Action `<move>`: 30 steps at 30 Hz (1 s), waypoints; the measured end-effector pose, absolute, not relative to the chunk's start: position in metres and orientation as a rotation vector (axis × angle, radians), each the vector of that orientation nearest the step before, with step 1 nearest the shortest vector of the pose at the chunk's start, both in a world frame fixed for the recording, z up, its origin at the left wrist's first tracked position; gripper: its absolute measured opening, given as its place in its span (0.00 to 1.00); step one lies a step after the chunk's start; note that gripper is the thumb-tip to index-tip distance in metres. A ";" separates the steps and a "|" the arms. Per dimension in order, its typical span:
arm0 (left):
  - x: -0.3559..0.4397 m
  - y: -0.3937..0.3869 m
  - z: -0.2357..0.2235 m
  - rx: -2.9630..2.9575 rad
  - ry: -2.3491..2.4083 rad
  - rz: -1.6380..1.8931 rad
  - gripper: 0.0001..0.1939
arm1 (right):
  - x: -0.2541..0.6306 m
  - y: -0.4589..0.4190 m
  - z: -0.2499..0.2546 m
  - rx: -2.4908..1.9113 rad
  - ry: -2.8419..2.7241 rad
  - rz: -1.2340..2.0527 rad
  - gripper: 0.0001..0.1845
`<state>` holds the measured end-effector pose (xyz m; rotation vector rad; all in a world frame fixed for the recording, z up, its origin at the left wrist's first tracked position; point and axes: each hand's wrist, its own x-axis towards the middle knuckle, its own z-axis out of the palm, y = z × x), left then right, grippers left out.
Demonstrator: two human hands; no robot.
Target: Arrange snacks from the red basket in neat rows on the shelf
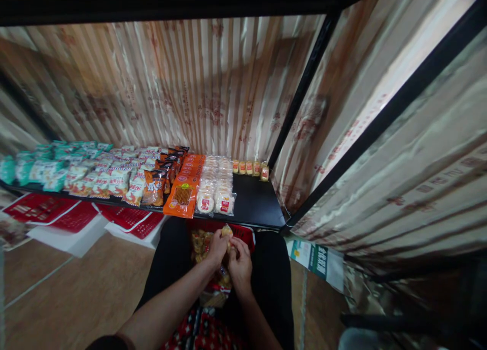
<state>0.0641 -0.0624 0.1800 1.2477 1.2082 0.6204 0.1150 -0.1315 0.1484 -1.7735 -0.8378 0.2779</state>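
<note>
My left hand is closed around a small wrapped snack with a pale yellow top. The fingers of my right hand are pinched against the snack's lower right side. Both hands are above an open plastic bag of wrapped snacks, which sits between my thighs and is partly covered by my forearms. Just beyond is a black shelf. At its right rear stands a short row of small yellow packs with red labels, similar in size and colour to the held snack.
Round white cracker packs, an orange bag of sticks, brown packets, white packets and teal packets line the shelf. Black posts frame it before curtains. Red-and-white boxes lie beneath.
</note>
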 end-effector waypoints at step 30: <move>0.129 -0.029 0.237 1.667 1.123 0.593 0.16 | 0.188 -0.092 0.199 -1.596 -0.491 0.449 0.25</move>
